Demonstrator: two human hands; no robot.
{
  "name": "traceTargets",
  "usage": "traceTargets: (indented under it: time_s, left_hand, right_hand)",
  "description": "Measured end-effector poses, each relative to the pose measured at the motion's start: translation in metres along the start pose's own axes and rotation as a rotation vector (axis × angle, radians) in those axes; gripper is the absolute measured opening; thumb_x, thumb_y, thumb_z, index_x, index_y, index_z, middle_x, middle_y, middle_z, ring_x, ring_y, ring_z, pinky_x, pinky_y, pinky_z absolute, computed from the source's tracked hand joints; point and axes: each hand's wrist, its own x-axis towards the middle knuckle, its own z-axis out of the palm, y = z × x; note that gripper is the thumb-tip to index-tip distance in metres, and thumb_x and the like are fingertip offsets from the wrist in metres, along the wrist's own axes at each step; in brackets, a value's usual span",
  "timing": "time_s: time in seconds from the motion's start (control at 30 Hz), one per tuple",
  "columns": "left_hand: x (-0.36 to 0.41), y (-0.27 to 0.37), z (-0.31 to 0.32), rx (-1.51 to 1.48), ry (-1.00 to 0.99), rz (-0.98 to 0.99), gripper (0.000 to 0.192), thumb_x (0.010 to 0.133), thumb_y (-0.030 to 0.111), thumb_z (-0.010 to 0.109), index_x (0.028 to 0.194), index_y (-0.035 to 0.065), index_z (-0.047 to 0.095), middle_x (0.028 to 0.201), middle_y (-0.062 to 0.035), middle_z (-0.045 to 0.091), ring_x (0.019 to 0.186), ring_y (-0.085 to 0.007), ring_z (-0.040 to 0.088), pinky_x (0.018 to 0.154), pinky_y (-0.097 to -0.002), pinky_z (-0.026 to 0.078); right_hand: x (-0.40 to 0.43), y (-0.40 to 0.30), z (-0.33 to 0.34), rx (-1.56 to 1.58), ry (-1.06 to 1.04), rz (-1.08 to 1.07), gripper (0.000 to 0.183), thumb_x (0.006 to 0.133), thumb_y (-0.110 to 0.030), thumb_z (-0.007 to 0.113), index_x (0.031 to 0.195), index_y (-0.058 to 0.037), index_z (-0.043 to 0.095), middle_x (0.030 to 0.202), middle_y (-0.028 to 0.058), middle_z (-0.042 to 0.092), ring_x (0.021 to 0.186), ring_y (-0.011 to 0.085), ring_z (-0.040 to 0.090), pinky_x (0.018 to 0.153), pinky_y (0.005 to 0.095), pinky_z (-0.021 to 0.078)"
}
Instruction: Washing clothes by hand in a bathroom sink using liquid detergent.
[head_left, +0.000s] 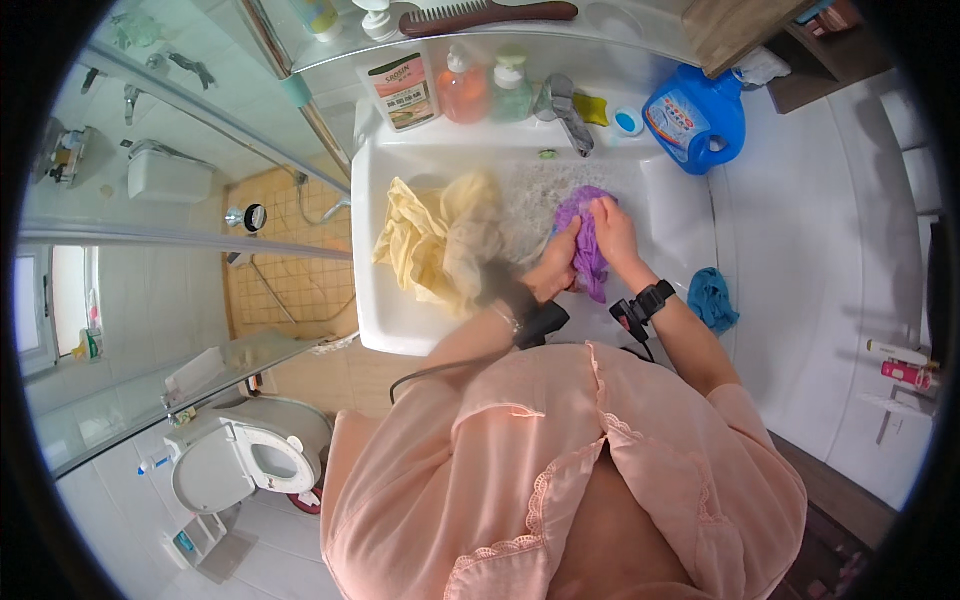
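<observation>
Both of my hands are over the right half of a white washbasin (390, 322), gripping a wet purple cloth (592, 255). My left hand (556, 259) holds it from the left, and my right hand (615, 229) presses on its upper right part. A bit of blue shows beside the purple cloth near my left fingers. Foamy water (540, 202) lies in the basin behind my hands. To the left, a pale yellow cloth (420, 255) is bunched up in the basin, partly blurred beside my left wrist. The metal faucet (574, 124) stands just behind the cloth.
Along the back rim stand a white labelled bottle (405, 94), an orange pump bottle (463, 90), a green pump bottle (511, 90), a yellow sponge (591, 109) and a blue detergent jug (694, 120). A blue cloth (712, 300) lies right of the basin. A comb (487, 16) rests on the glass shelf.
</observation>
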Motion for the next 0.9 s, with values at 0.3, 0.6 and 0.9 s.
traceTargets:
  time_s: [0.3, 0.6, 0.9]
  left_hand:
    - [0.017, 0.016, -0.030, 0.178, -0.128, 0.010, 0.040, 0.075, 0.013, 0.059, 0.109, 0.0021, 0.042, 0.096, -0.0105, 0.055, 0.082, -0.0194, 0.057, 0.068, -0.0312, 0.050]
    - [0.018, 0.025, -0.014, 0.196, -0.043, 0.060, 0.033, 0.077, 0.011, 0.056, 0.106, -0.0003, 0.046, 0.098, -0.0101, 0.055, 0.087, -0.0184, 0.055, 0.079, -0.0311, 0.045]
    - [0.026, 0.022, -0.023, 0.295, -0.033, -0.012, 0.043, 0.075, 0.012, 0.059, 0.111, -0.0007, 0.040, 0.101, -0.0111, 0.052, 0.087, -0.0210, 0.055, 0.077, -0.0314, 0.046]
  right_hand:
    - [0.113, 0.055, -0.060, -0.142, 0.281, -0.270, 0.022, 0.071, -0.008, 0.057, 0.092, -0.0065, 0.055, 0.088, 0.0116, 0.055, 0.077, 0.0232, 0.056, 0.067, 0.0323, 0.0442]
    - [0.180, 0.046, -0.062, -0.330, 0.031, -0.253, 0.020, 0.065, -0.004, 0.059, 0.085, -0.0043, 0.057, 0.082, 0.0133, 0.058, 0.077, 0.0260, 0.057, 0.068, 0.0340, 0.0441]
    - [0.197, 0.053, -0.065, -0.273, -0.042, -0.091, 0.015, 0.070, -0.008, 0.057, 0.084, -0.0030, 0.058, 0.078, 0.0134, 0.060, 0.073, 0.0229, 0.058, 0.065, 0.0293, 0.0441]
